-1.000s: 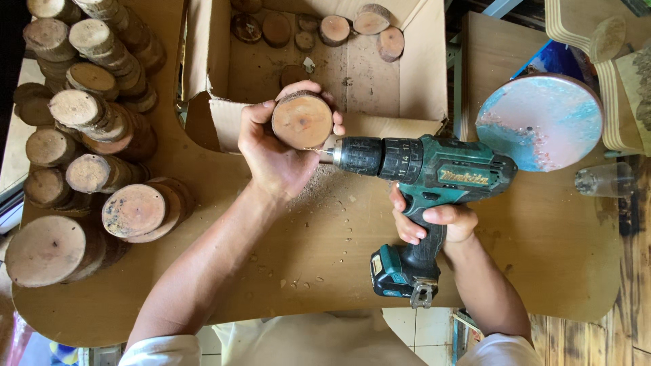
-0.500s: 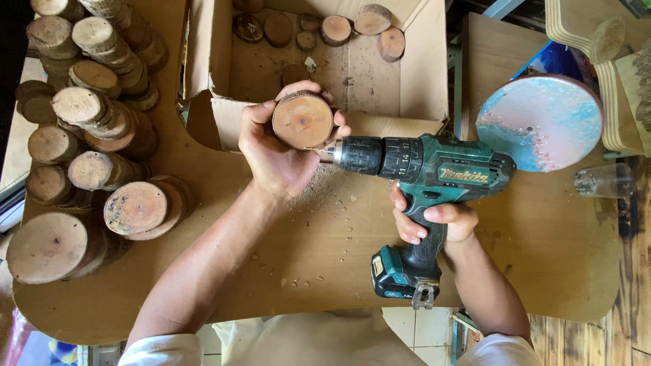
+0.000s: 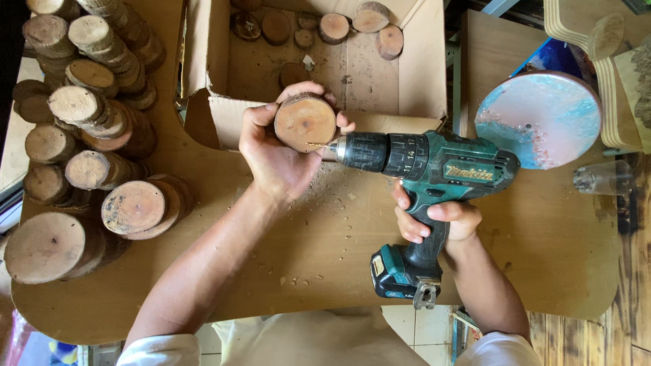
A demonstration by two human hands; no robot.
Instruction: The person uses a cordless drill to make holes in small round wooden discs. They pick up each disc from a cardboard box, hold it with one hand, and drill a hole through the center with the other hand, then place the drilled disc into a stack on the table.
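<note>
From the head view, the left hand (image 3: 274,152) was closed around a round wood slice (image 3: 305,123), held on edge just near of the open cardboard box (image 3: 420,74). The right hand (image 3: 439,220) gripped a cordless drill (image 3: 424,166), its bit at the slice's right edge; a slipping bit could have caught the supporting fingers

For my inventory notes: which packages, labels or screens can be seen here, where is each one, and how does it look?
Cardboard box: top centre of the table, open, brown, with wood slices inside.
Label on the drill: a pale strip along the teal body's side, held by the right hand.
Screens or signs: none.
</note>
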